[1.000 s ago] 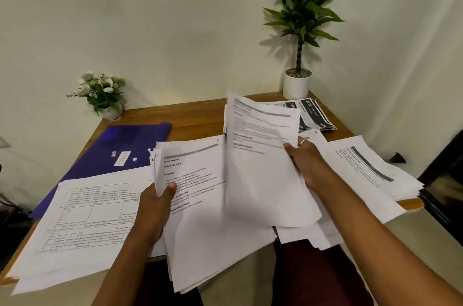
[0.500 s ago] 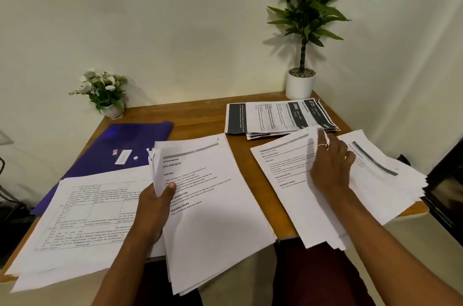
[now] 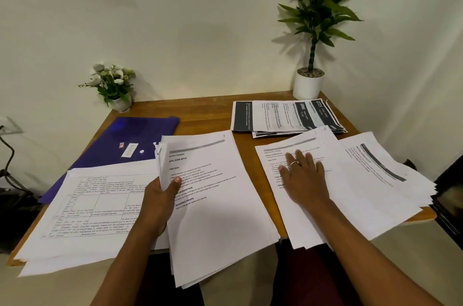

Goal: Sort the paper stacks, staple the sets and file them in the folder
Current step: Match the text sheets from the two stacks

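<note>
My left hand [image 3: 160, 198] grips the left edge of the middle paper stack [image 3: 220, 210], thumb on top, the pages curled up at the grip. My right hand [image 3: 303, 175] lies flat with spread fingers on the top sheet of the right paper stack [image 3: 350, 193], which fans out over the table's right edge. A stack of sheets with tables [image 3: 82, 213] lies at the left. Sheets with dark headers [image 3: 285, 117] lie at the back right. The purple folder [image 3: 125, 145] lies shut at the back left, partly under papers. No stapler shows.
The wooden table [image 3: 205, 115] stands against a white wall. A small pot of white flowers [image 3: 112, 85] is at the back left corner, and a tall green plant in a white pot [image 3: 310, 75] at the back right corner. Papers overhang the front edge.
My right hand carried a sheet from the middle stack to the right stack, laid it down and now presses it flat. My left hand kept its grip.
</note>
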{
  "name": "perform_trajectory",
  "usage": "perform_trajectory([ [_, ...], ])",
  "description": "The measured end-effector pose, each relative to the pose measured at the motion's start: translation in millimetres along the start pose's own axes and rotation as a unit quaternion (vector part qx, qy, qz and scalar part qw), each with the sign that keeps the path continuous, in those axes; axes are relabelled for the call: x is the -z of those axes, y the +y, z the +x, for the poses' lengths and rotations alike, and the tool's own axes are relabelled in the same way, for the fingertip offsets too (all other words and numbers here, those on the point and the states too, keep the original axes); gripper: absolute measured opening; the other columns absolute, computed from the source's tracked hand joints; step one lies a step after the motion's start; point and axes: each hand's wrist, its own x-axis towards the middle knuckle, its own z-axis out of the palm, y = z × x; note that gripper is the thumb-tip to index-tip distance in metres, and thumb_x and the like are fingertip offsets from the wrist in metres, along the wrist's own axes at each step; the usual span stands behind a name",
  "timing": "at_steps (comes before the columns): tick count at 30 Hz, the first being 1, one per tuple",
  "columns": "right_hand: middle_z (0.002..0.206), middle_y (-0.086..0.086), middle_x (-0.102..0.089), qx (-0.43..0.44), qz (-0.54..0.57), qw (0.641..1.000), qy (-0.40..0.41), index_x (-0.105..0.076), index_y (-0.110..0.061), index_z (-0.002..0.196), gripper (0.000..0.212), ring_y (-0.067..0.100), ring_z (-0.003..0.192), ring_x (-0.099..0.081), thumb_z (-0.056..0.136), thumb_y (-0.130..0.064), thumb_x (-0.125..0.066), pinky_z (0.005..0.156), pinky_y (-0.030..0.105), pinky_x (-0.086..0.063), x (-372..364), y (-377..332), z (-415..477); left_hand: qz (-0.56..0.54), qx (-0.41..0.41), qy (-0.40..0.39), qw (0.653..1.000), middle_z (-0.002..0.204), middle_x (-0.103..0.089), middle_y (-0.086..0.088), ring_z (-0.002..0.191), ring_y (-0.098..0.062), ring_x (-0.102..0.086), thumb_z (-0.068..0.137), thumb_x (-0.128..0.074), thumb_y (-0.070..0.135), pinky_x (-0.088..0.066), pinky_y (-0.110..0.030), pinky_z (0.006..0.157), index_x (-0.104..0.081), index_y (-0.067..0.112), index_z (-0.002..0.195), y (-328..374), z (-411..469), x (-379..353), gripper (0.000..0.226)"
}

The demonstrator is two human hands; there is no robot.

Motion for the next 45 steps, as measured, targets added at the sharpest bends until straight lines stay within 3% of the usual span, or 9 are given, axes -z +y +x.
perform_trajectory([
  [6,0.168,0.005,-0.023,-0.005,0.036,0.999,0.014,-0.036,-0.025,0.157,0.058,0.030,0.156,-0.014,0.106,-0.052,-0.030,0.125,0.054,-0.007,2.1,0.0,2.5,0.000,-0.002,0.000,1.000,0.105,-0.073,0.001,0.090,-0.019,-0.073,0.100,-0.061,0.027,-0.057,-0.022,0.061,-0.061,0.015,0.129,-0.5,0.2,-0.3,0.032],
  [10,0.151,0.007,-0.052,0.014,0.205,0.973,0.109,-0.059,-0.017,0.140,0.040,0.026,0.142,-0.045,0.105,-0.033,-0.050,0.117,0.037,-0.029,16.1,-21.4,-2.8,0.002,-0.002,-0.001,1.000,0.106,-0.073,-0.002,0.092,-0.022,-0.072,0.099,-0.061,0.029,-0.058,-0.026,0.064,-0.060,0.014,0.131,-2.5,2.6,-0.6,0.035],
  [15,0.129,-0.009,-0.061,-0.012,0.446,0.894,-0.030,-0.058,-0.026,0.138,0.045,0.011,0.116,-0.057,0.097,-0.044,-0.064,0.092,0.025,-0.046,37.4,-75.8,-13.0,-0.002,-0.007,-0.003,1.000,0.105,-0.073,0.002,0.090,-0.020,-0.072,0.099,-0.062,0.028,-0.058,-0.023,0.063,-0.061,0.018,0.128,-1.1,1.9,-0.3,0.031],
  [19,0.107,-0.011,-0.065,0.001,0.498,0.866,-0.043,-0.060,-0.025,0.130,0.054,0.010,0.099,-0.065,0.082,-0.038,-0.083,0.069,0.011,-0.046,26.0,-98.0,-12.6,-0.008,-0.009,0.001,1.000,0.104,-0.074,0.001,0.091,-0.020,-0.073,0.099,-0.062,0.026,-0.058,-0.023,0.064,-0.062,0.017,0.126,-1.6,2.2,-0.3,0.028],
  [23,0.103,-0.007,-0.063,-0.021,0.523,0.852,-0.004,-0.057,-0.028,0.124,0.056,0.006,0.089,-0.061,0.077,-0.025,-0.089,0.069,0.014,-0.047,21.0,-107.9,-14.2,-0.017,-0.007,-0.007,1.000,0.105,-0.076,0.000,0.090,-0.018,-0.074,0.099,-0.064,0.024,-0.062,-0.029,0.071,-0.065,0.018,0.123,-2.9,3.4,0.5,0.025],
  [29,0.083,-0.004,-0.067,-0.019,0.539,0.842,-0.001,-0.066,-0.021,0.106,0.033,0.006,0.072,-0.062,0.080,-0.019,-0.086,0.059,0.008,-0.047,23.0,-106.7,-14.8,-0.020,-0.011,-0.013,1.000,0.094,-0.077,0.007,0.084,-0.012,-0.076,0.096,-0.068,0.018,-0.058,-0.019,0.061,-0.068,0.020,0.113,-1.1,1.2,-1.0,0.017],
  [38,0.085,-0.004,-0.072,-0.060,0.581,0.812,0.000,-0.067,-0.017,0.094,0.008,0.008,0.077,-0.066,0.093,-0.022,-0.072,0.060,0.014,-0.046,34.4,-95.9,-12.7,-0.045,-0.003,-0.004,0.999,0.103,-0.073,0.011,0.086,-0.010,-0.073,0.097,-0.064,0.032,-0.055,-0.018,0.061,-0.064,0.027,0.116,-1.2,-1.5,-0.2,0.020],
  [43,0.089,-0.007,-0.077,-0.124,0.668,0.732,0.059,-0.066,-0.022,0.097,0.004,0.014,0.088,-0.073,0.095,-0.018,-0.066,0.084,0.031,-0.057,49.7,-74.8,5.4,-0.050,-0.001,0.013,0.999,0.098,-0.075,0.004,0.082,-0.013,-0.074,0.098,-0.065,0.022,-0.057,-0.021,0.062,-0.067,0.023,0.110,-1.2,1.3,0.0,0.012],
  [45,0.096,-0.003,-0.076,-0.134,0.657,0.738,0.076,-0.066,-0.021,0.098,0.003,0.017,0.093,-0.071,0.097,-0.019,-0.064,0.091,0.037,-0.057,60.6,-56.3,16.8,-0.043,-0.005,0.014,0.999,0.098,-0.074,0.005,0.085,-0.013,-0.072,0.098,-0.065,0.024,-0.056,-0.020,0.063,-0.065,0.021,0.113,-0.5,0.2,-0.3,0.016],
])
